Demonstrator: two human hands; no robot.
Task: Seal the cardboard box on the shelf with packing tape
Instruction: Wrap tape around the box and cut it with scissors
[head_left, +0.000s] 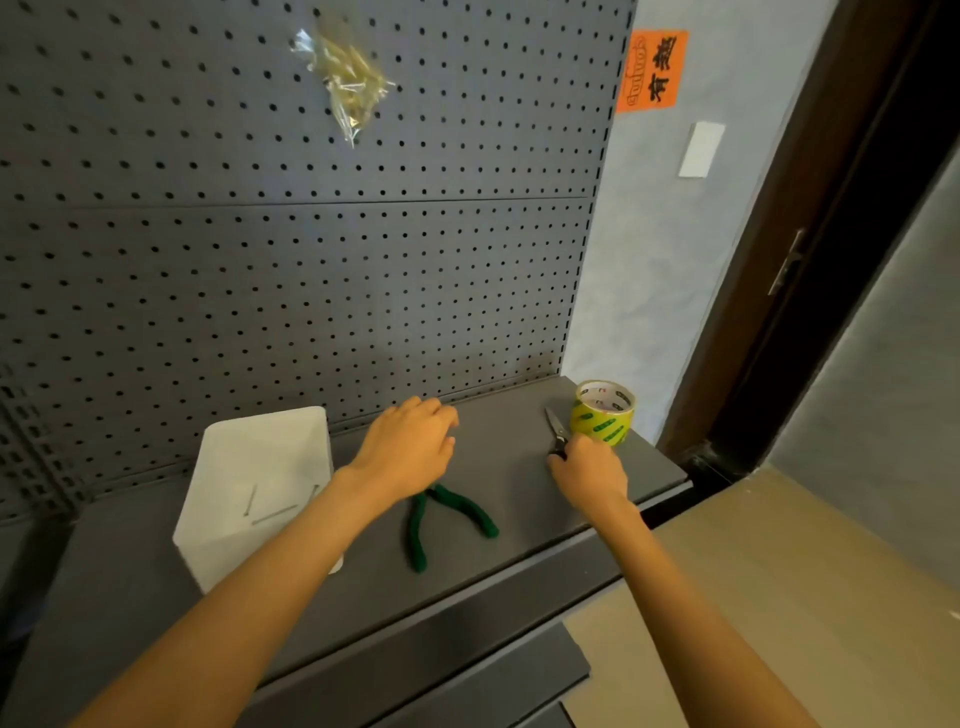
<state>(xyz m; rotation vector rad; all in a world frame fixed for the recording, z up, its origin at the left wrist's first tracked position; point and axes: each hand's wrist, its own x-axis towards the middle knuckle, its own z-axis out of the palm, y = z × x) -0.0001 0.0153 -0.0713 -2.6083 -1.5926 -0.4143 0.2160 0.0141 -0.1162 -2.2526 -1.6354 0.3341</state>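
My right hand curled over scissors handle, apparently gripping. Left hand relaxed, holding nothing. Tape roll upright at shelf right end. White bin holds few nails.

Two bare forearms in view, no sleeves reaching the wrists. The left hand and right hand wear no gloves, no watch, no rings that show. Nothing is marked on either arm.

Grey pegboard upper left; grey shelf below; pale blue wall, orange sign, dark door frame right.
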